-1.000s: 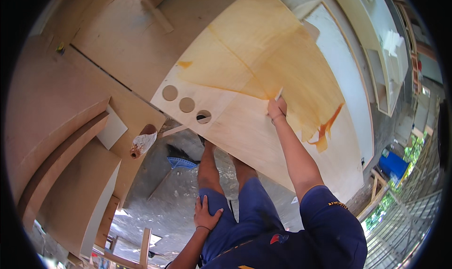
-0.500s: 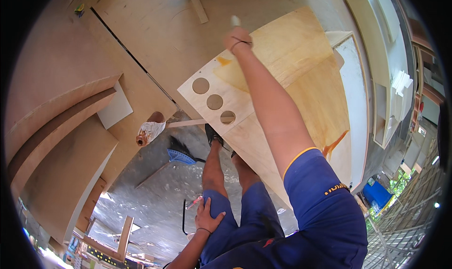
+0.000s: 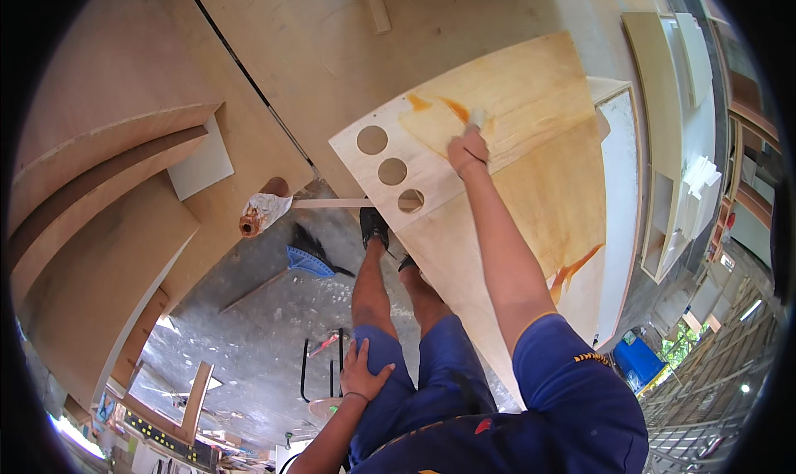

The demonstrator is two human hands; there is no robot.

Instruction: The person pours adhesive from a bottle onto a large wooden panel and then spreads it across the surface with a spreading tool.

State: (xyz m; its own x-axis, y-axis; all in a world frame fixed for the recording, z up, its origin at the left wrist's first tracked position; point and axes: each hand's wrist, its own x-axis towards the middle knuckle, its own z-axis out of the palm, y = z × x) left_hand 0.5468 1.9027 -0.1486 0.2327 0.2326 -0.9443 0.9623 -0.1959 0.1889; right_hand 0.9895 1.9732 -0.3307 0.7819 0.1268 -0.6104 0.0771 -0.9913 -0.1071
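Note:
My right hand (image 3: 468,150) is closed on a pale hand tool (image 3: 477,119), blurred by motion, so its kind is unclear. The tool is over the far part of a light plywood panel (image 3: 464,242), which has three round holes at its left corner. Beside the tool an orange smear (image 3: 453,107) runs across the wood. A second orange patch (image 3: 418,102) sits farther left, and longer orange streaks (image 3: 574,272) mark the panel near my right sleeve. My left hand (image 3: 365,373) rests on my left thigh, fingers spread, holding nothing.
A rust-brown cylinder wrapped in whitish material (image 3: 264,211) lies left of the panel, near a wooden strip (image 3: 332,203). On the grey floor is a blue broom (image 3: 311,261). Curved wooden pieces (image 3: 108,159) stand at left, pale cabinet parts (image 3: 676,142) at right.
My right hand has moved from the panel's far edge rightward and nearer, over its surface. An orange smear now shows beside the tool. My left hand stays on the thigh; the view has shifted slightly.

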